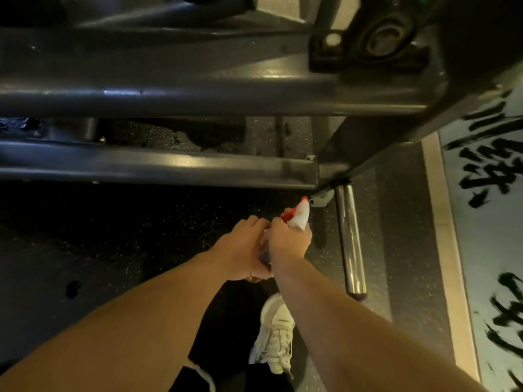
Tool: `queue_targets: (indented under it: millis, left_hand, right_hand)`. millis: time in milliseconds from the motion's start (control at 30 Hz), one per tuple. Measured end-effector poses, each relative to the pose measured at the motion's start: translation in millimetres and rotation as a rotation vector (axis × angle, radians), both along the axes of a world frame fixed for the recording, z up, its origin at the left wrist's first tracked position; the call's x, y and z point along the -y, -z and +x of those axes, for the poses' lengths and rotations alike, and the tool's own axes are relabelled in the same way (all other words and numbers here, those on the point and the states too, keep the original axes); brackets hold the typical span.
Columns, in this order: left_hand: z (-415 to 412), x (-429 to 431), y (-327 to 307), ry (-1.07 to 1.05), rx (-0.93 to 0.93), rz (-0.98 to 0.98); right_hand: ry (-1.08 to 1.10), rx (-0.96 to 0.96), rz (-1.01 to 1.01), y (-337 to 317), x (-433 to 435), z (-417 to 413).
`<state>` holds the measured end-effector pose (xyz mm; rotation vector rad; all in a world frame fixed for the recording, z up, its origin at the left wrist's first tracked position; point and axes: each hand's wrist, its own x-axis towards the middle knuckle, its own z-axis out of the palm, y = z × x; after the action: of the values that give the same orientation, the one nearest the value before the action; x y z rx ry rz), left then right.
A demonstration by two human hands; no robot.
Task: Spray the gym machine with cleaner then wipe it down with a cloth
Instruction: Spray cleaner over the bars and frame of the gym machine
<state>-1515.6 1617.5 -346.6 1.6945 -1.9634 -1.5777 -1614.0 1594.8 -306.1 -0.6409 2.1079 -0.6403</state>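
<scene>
Left hand [240, 247] and right hand [288, 241] both grip the spray bottle [298, 215], nozzle toward the machine frame [169, 165] — spraying stage, it seems; wiping is probably still left, no cloth visible.

Gym, steel machine frame [198, 91], speckled rubber floor [402, 250], chrome peg [351, 241]

Clear spray bottle [297, 219], white head with red trigger, clasped between left grip [240, 247] and right grip [288, 241]; points nozzle at nearby lower corner of dark grey, glossy gym machine [169, 165].
</scene>
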Motion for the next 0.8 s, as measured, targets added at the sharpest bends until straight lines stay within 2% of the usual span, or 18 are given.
queue_targets:
  millis: [67, 200, 433, 633, 800]
  left_hand:
    - [-4.7, 1.9, -17.2, 0.061, -0.022, -0.047]
    - [-20.0, 2.8, -45.6, 0.12, -0.088, -0.078]
    - [-51.1, -10.5, -70.2, 0.028, -0.157, -0.227]
    - [-75.2, -36.9, -83.7, -0.057, -0.18, -0.327]
    - [-93.0, -55.1, -80.7, -0.04, -0.129, -0.309]
  right_hand:
    - [-0.027, -0.046, -0.061, -19.4, -6.2, -4.3]
    - [0.099, -0.034, -0.139, -48.8, -16.4, -22.0]
    - [-0.076, -0.12, -0.27, -82.1, -26.1, -48.4]
    - [-0.086, -0.108, -0.308, -103.1, -45.1, -71.6]
    - [-0.134, -0.113, -0.272, -103.2, -64.0, -87.3]
